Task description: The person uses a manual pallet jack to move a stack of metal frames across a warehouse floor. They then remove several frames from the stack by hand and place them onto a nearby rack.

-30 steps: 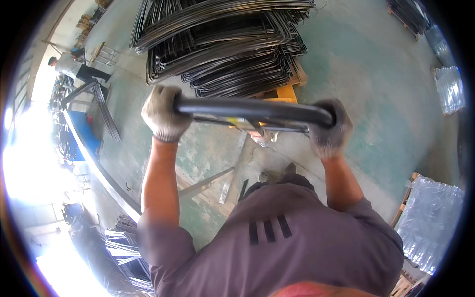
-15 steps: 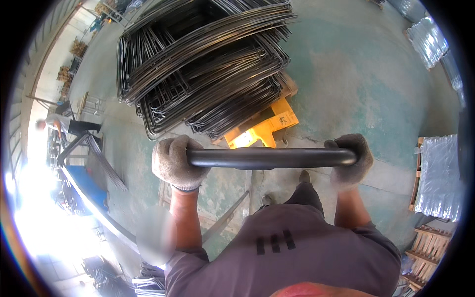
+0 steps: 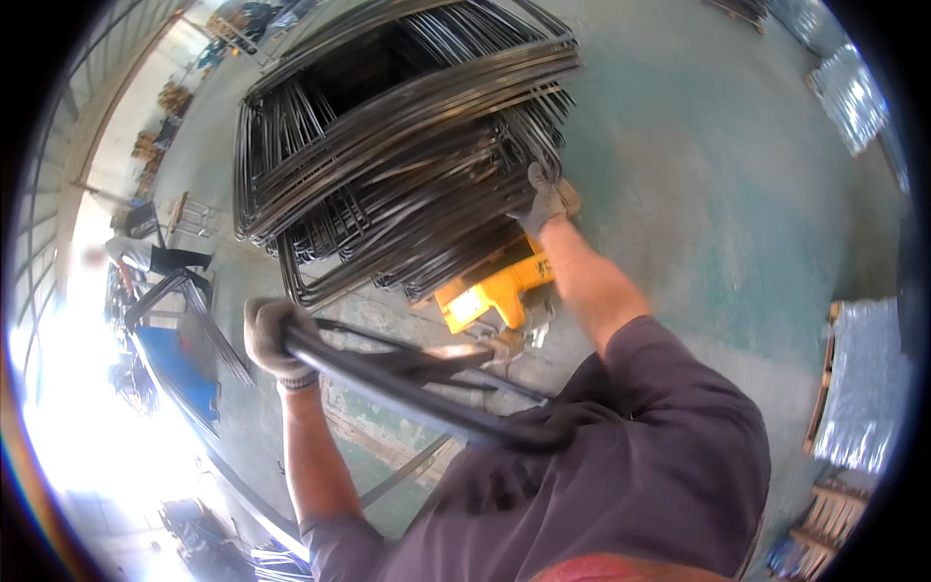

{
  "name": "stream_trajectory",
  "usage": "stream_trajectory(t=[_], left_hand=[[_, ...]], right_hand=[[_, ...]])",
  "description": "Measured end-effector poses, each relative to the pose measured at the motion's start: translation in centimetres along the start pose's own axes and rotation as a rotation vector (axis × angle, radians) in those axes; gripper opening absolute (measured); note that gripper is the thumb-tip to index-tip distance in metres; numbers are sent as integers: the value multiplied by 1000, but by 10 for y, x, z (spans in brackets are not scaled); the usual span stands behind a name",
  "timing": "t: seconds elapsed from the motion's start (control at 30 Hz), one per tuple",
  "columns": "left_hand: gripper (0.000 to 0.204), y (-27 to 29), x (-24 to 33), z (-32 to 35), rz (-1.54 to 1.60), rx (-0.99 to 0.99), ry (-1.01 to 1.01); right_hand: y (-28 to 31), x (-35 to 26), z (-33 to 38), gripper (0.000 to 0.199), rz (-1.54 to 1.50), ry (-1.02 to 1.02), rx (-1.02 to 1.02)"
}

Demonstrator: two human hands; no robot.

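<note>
My left hand (image 3: pixel 274 339), in a grey knit work glove, is closed round the left end of a black tubular handle (image 3: pixel 393 383). The handle slants across my front, its right end close to my shirt and smeared by motion. It appears to belong to the yellow pallet jack (image 3: pixel 497 296) in front of me. Ahead stands a tall stack of black bent metal frames (image 3: pixel 417 107), on a pallet. My right hand (image 3: pixel 545 202), also gloved, reaches to the stack's near right corner. Its thumb points up and its fingers lie against the frames, partly hidden.
On the left a person (image 3: pixel 160 257) bends beside metal bars and a blue box (image 3: pixel 179 373). Plastic-wrapped bundles (image 3: pixel 858 378) sit on pallets at the right, with wooden pallets (image 3: pixel 829 524) nearer. A long rail (image 3: pixel 233 480) runs along the lower left.
My right hand has let go of the handle and moved forward onto the stack. The handle has swung from level to slanted, its left end moving left with my left hand.
</note>
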State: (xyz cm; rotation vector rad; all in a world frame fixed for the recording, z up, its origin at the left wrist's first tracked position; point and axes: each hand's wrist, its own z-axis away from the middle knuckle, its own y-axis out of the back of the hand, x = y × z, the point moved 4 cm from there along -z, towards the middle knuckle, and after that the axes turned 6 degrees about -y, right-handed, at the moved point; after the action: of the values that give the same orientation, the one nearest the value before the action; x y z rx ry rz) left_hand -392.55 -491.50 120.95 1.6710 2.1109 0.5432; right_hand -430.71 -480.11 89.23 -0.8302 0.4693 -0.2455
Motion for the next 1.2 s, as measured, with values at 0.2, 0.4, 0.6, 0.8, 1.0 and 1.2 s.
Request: stream_trajectory(t=[0.2, 0.4, 0.6, 0.8, 1.0, 1.2], left_hand=[[11, -51, 49, -70, -67, -85, 229], [8, -72, 95, -94, -213, -81, 418], [14, -92, 118, -110, -347, -38, 395], [14, -140, 143, -136, -369, -19, 649], [19, -125, 161, -123, -407, -21, 757], [19, -109, 159, -146, -508, -169, 660]], right_hand=[[16, -81, -140, 45, -164, -222, 3], [-22, -155, -148, 40, -163, -354, -10], [-19, -192, -204, 41, -150, -447, -15], [-97, -315, -204, 43, 38, -494, 62], [-79, -323, -262, 45, -91, -582, 52], [-85, -322, -278, 43, -84, -601, 20]])
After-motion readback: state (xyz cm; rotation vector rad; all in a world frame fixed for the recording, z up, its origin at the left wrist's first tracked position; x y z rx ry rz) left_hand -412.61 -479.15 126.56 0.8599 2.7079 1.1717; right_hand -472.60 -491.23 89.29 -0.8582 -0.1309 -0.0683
